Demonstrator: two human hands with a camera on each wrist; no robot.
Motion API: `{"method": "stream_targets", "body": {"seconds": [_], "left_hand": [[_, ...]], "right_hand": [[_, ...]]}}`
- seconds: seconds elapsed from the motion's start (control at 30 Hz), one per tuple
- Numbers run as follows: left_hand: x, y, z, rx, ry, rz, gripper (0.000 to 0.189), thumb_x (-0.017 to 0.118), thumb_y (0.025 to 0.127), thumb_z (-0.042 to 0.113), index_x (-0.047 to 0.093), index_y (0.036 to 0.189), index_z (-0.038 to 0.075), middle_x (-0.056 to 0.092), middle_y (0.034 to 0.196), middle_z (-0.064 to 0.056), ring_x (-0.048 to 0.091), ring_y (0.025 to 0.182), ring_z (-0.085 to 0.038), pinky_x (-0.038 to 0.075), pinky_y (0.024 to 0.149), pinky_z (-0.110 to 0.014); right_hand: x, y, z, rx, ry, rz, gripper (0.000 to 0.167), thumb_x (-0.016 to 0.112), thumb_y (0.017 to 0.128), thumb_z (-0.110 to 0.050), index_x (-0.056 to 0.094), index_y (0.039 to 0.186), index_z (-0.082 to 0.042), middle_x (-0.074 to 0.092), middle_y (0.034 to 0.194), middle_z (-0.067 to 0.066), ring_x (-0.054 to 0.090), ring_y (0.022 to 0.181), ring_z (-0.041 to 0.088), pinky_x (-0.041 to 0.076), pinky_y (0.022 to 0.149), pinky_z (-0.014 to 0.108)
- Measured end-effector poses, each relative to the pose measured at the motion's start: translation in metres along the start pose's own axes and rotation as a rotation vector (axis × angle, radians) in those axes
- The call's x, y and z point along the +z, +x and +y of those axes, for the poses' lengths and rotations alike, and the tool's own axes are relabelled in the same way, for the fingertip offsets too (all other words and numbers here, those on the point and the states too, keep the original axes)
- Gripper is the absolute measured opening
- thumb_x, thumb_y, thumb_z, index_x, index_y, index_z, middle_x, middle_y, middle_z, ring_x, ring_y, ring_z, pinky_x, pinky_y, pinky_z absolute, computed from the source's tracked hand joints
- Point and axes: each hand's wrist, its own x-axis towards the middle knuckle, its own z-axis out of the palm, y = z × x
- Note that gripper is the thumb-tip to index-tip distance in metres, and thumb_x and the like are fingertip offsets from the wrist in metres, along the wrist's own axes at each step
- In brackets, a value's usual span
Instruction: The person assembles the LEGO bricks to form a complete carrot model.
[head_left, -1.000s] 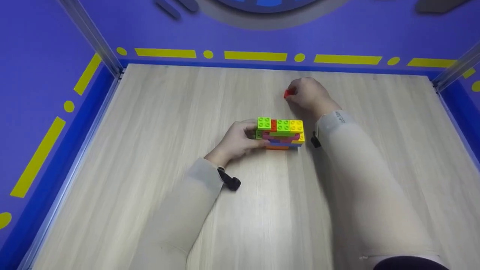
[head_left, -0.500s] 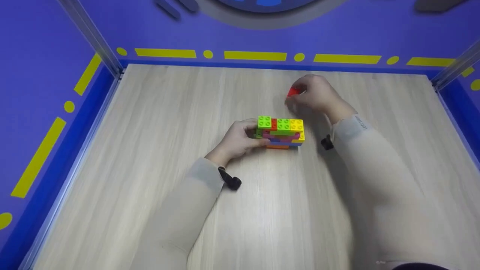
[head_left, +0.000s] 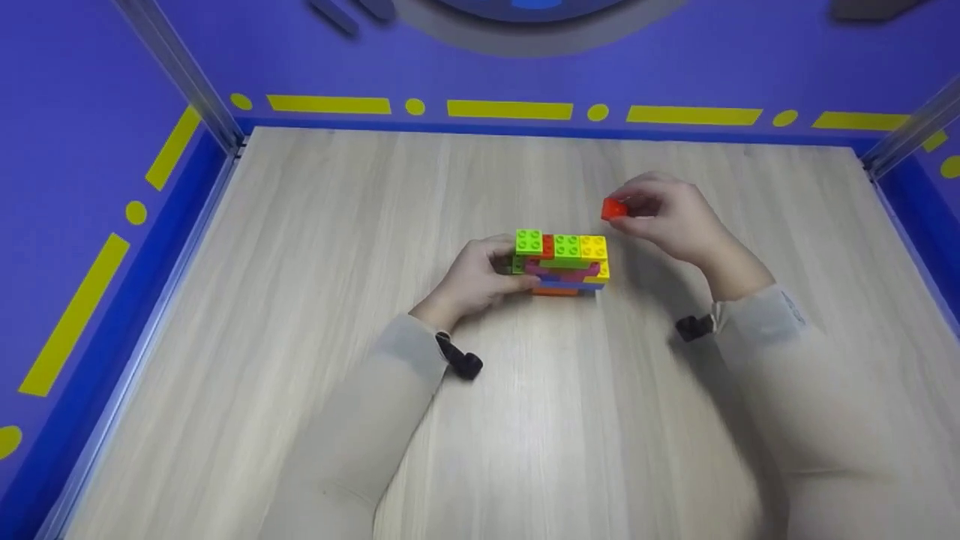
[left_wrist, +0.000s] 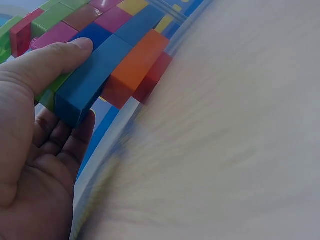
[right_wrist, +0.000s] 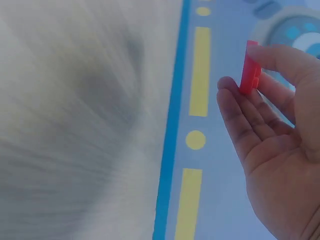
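Observation:
A block of stacked toy building bricks (head_left: pixel 568 264) stands near the middle of the table, with green, red and yellow bricks on top and pink, blue and orange ones below. My left hand (head_left: pixel 477 281) grips its left end; in the left wrist view the thumb lies across a blue brick (left_wrist: pixel 90 75) and the fingers reach round behind. Up and to the right of the stack, my right hand (head_left: pixel 671 214) pinches a small red brick (head_left: pixel 613 209) between thumb and fingers. The right wrist view shows this red brick (right_wrist: pixel 250 67) edge-on, studs facing the palm side.
The wood-grain table (head_left: pixel 337 195) is bounded by a blue back wall (head_left: pixel 510 75) with yellow dashes and a similar side wall (head_left: pixel 75 187) at left. Metal posts (head_left: pixel 187 75) rise at the back corners. A black strap (head_left: pixel 459 356) hangs from the left wrist.
My right hand has lifted the red brick from near the back of the table and brought it right and toward me. The left hand and the stack stay where they were.

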Motion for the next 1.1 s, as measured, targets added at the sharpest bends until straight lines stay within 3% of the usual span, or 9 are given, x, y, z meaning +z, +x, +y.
{"method": "stream_targets", "body": {"seconds": [0.07, 0.23, 0.47, 0.67, 0.93, 1.1], "left_hand": [[0.000, 0.000, 0.000, 0.005, 0.006, 0.000, 0.048, 0.096, 0.093, 0.017, 0.081, 0.138, 0.012, 0.077, 0.146, -0.004, 0.070, 0.137, -0.021, 0.053, 0.123, -0.035], [0.000, 0.000, -0.001, 0.004, 0.027, -0.002, 0.047, 0.095, 0.093, 0.018, 0.081, 0.138, 0.013, 0.077, 0.146, -0.003, 0.071, 0.135, -0.021, 0.055, 0.121, -0.036], [0.000, 0.000, 0.000, 0.001, 0.040, -0.009, 0.047, 0.094, 0.095, 0.018, 0.081, 0.139, 0.013, 0.076, 0.147, -0.002, 0.070, 0.137, -0.021, 0.053, 0.123, -0.036], [0.000, 0.000, -0.001, -0.002, 0.023, -0.007, 0.046, 0.094, 0.094, 0.017, 0.081, 0.139, 0.013, 0.076, 0.147, -0.002, 0.071, 0.135, -0.020, 0.055, 0.121, -0.036], [0.000, 0.000, 0.000, 0.009, 0.024, -0.008, 0.046, 0.094, 0.094, 0.017, 0.082, 0.138, 0.012, 0.078, 0.145, -0.003, 0.071, 0.134, -0.019, 0.056, 0.120, -0.036], [-0.001, 0.001, -0.001, 0.013, 0.019, -0.007, 0.047, 0.095, 0.094, 0.017, 0.081, 0.139, 0.012, 0.078, 0.144, -0.004, 0.073, 0.132, -0.020, 0.057, 0.118, -0.034]], "right_hand": [[-0.001, -0.011, 0.000, 0.003, 0.055, 0.015, 0.033, 0.085, 0.102, -0.015, 0.081, 0.134, -0.010, 0.075, 0.137, 0.010, 0.071, 0.116, 0.020, 0.053, 0.094, 0.008], [-0.001, -0.033, -0.006, -0.013, 0.158, 0.038, 0.035, 0.083, 0.105, -0.019, 0.078, 0.137, -0.009, 0.079, 0.130, 0.008, 0.072, 0.108, 0.010, 0.057, 0.092, 0.009], [0.001, -0.051, -0.015, -0.123, 0.267, 0.042, 0.028, 0.081, 0.105, -0.011, 0.078, 0.132, -0.004, 0.080, 0.118, -0.008, 0.074, 0.105, 0.013, 0.060, 0.092, 0.014], [0.012, -0.056, -0.018, -0.158, 0.323, 0.023, 0.027, 0.080, 0.103, -0.005, 0.078, 0.130, -0.001, 0.079, 0.121, -0.004, 0.074, 0.107, 0.015, 0.061, 0.095, 0.016], [0.021, -0.058, -0.020, -0.187, 0.378, 0.019, 0.030, 0.079, 0.100, 0.006, 0.080, 0.130, 0.003, 0.073, 0.129, 0.015, 0.074, 0.109, 0.015, 0.063, 0.097, 0.017], [0.023, -0.057, -0.021, -0.176, 0.391, 0.027, 0.032, 0.079, 0.099, 0.007, 0.079, 0.131, 0.005, 0.071, 0.130, 0.010, 0.074, 0.109, 0.013, 0.063, 0.098, 0.017]]}}
